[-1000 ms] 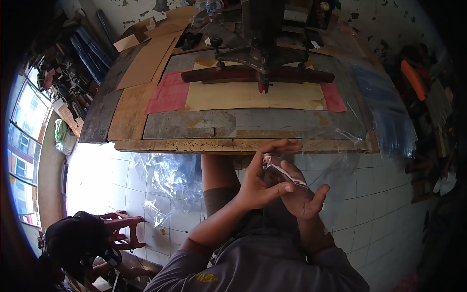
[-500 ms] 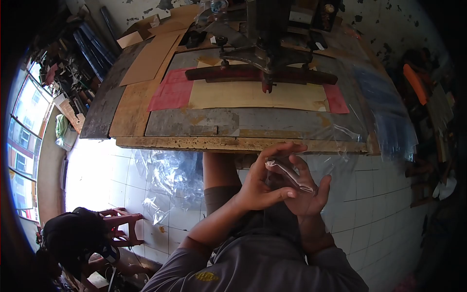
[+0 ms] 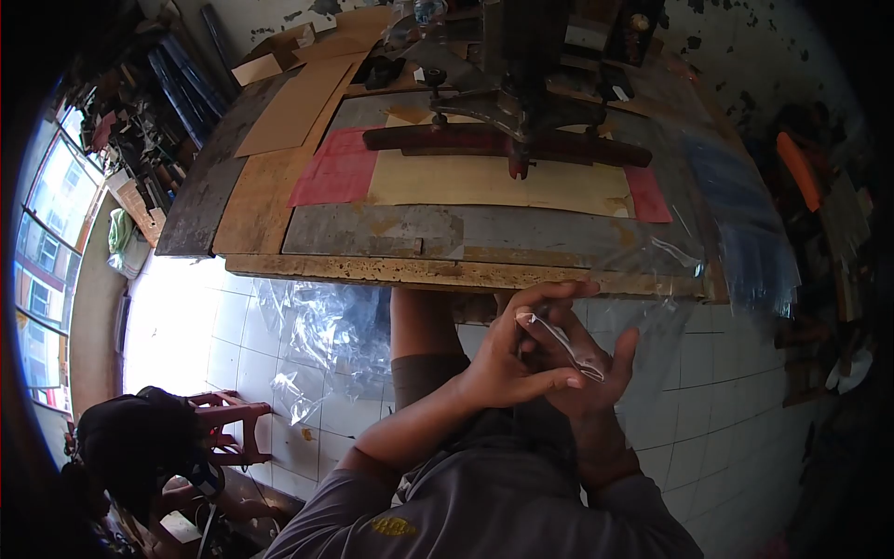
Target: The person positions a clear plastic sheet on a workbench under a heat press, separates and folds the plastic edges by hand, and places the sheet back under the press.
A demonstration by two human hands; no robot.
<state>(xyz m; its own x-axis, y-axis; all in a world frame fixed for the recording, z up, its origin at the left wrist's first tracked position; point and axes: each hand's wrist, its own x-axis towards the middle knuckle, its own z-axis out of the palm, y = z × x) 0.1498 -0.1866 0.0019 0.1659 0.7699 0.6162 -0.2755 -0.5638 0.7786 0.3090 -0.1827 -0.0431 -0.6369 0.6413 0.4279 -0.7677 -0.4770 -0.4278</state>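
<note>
Just in front of the table's front edge, my hands meet around a thin clear plastic sheet [image 3: 659,293] with a folded, whitish edge. My left hand [image 3: 507,359] is closed on that edge, thumb below and index finger stretched out above. Palm up, my right hand [image 3: 591,396] cradles the plastic against its fingers, with its thumb raised apart. Some right fingertips are hidden behind the left hand and the fold. The clear film spreads to the right, up to the table's edge.
A press with a dark red bar [image 3: 521,144] stands over a yellow sheet [image 3: 466,182] and a pink sheet [image 3: 335,168] on the table. Blue-tinted plastic sheets [image 3: 740,224] hang at right. Crumpled plastic [image 3: 335,335] lies on the floor. A person [image 3: 140,447] sits low at left near a red stool [image 3: 244,429].
Both hands have shifted slightly to the right, and the folded plastic edge now tilts more steeply between them. The camera view has turned a little.
</note>
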